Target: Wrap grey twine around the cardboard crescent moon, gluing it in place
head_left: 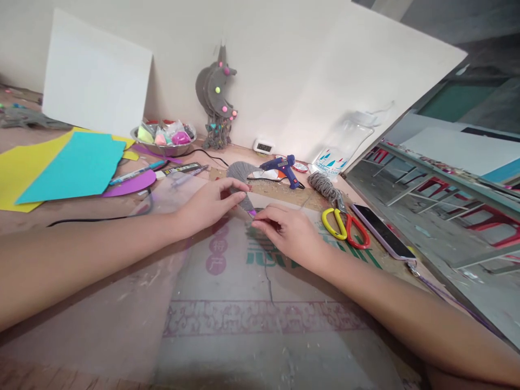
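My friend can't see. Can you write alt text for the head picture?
A person's left hand and right hand hold a grey, curved, yarn-covered piece with a purple tip. Beyond are a blue glue gun and a grey crescent ornament with bright dots; scissors lie to the right.

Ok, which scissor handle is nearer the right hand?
The yellow handle, on the right hand's side; the red handle is farther off, beside the phone.
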Demonstrator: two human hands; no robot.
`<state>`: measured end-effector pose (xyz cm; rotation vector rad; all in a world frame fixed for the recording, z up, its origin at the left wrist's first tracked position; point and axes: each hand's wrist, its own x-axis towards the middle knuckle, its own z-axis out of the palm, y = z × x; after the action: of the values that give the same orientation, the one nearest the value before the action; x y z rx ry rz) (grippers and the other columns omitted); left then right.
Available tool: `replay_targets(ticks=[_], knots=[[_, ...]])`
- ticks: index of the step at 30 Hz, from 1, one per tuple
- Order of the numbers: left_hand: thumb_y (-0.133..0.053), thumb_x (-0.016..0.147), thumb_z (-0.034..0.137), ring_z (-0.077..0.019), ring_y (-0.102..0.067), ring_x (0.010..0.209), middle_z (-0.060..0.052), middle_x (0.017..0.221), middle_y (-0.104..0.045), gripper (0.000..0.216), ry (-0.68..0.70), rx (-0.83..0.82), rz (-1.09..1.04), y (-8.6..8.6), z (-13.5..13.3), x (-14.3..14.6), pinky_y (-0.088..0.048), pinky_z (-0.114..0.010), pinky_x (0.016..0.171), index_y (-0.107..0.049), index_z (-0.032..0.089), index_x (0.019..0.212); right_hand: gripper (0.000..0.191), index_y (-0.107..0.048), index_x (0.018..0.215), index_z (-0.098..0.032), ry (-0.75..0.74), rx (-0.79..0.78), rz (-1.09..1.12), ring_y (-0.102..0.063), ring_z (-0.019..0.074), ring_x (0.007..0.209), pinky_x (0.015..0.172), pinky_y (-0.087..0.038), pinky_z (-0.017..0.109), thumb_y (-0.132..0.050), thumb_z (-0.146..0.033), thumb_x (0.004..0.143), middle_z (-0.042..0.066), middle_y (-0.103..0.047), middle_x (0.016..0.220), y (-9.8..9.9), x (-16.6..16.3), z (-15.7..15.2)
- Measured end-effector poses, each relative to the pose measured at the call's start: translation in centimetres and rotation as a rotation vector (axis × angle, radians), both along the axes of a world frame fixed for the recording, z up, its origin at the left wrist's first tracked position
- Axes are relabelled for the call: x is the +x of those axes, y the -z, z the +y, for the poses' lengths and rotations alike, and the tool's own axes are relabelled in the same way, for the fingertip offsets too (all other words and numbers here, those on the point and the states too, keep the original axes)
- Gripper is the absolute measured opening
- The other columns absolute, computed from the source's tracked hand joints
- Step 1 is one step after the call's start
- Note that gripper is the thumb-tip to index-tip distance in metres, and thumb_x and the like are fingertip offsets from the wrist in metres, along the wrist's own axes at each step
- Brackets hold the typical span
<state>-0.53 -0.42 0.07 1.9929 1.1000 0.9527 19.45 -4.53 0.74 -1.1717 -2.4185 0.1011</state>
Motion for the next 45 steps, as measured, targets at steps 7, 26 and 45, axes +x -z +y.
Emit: replay_targets(ticks=[7, 26, 45], knots=[[-0.064, 0.074, 0.038, -0.0178, -0.059, 0.093, -0.006, 0.112, -0.057, 0.049, 0.181, -0.050, 0.025, 1.1, -0.3, 0.2, -0.049, -0.033, 0.079, -0.048, 0.021, 0.117, 0.012, -0.063, 0.088, -0.018, 0.019, 0.069, 0.214, -0.058, 0.0107, 0.069, 0.064, -0.043, 0.022, -0.052, -0.023, 0.088, 0.002, -0.067, 0.081, -0.1, 0.2, 0.1], [-0.060, 0.077, 0.040, -0.0174, -0.063, 0.085, -0.004, 0.107, -0.055, 0.039, 0.219, 0.020, 0.068, 0.8, -0.9, 0.2, -0.050, -0.034, 0.073, -0.045, 0.022, 0.108, 0.013, -0.062, 0.081, -0.018, 0.065, 0.071, 0.312, -0.052, 0.0101, 0.060, 0.057, -0.039, 0.023, -0.055, -0.027, 0.086, 0.000, -0.063, 0.070, -0.1, 0.0, 0.1], [-0.063, 0.075, 0.030, -0.0143, -0.054, 0.084, -0.003, 0.101, -0.055, 0.032, 0.005, 0.191, 0.036, -0.5, -1.8, 0.2, -0.045, -0.027, 0.074, -0.047, 0.021, 0.101, 0.016, -0.063, 0.079, -0.018, 0.053, 0.080, 0.335, -0.054, 0.0107, 0.061, 0.059, -0.042, 0.023, -0.054, -0.027, 0.087, 0.000, -0.064, 0.069, -0.1, 1.0, 0.5]])
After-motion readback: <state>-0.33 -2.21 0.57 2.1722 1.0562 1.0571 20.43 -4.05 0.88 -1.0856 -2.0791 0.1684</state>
